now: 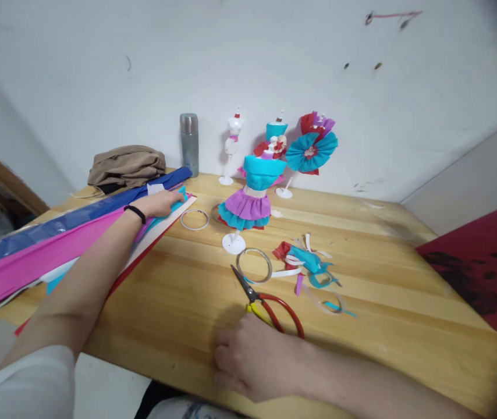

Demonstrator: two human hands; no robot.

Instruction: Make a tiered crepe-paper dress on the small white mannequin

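Observation:
My left hand (163, 203), with a black band at the wrist, reaches over a pile of long crepe paper strips. Its fingers close on the end of a light blue crepe paper strip (181, 196). Pink (69, 235), dark blue and red strips lie around it. Low on the table, my right hand (259, 355) is curled palm down, its fingertips hidden. Scissors (255, 295) with red and yellow handles lie against its far side, blades pointing away and partly open. Just beyond stands a small dress form (257, 192) in a blue top and a purple-and-blue ruffled skirt.
More dress forms, one nearly bare white (233, 139) and one bearing a blue rosette (312, 152), line the wall. Tape rolls (254, 266) and paper scraps (307, 259) lie mid-table. A flask (190, 145) and brown cloth (126, 166) sit at the back left.

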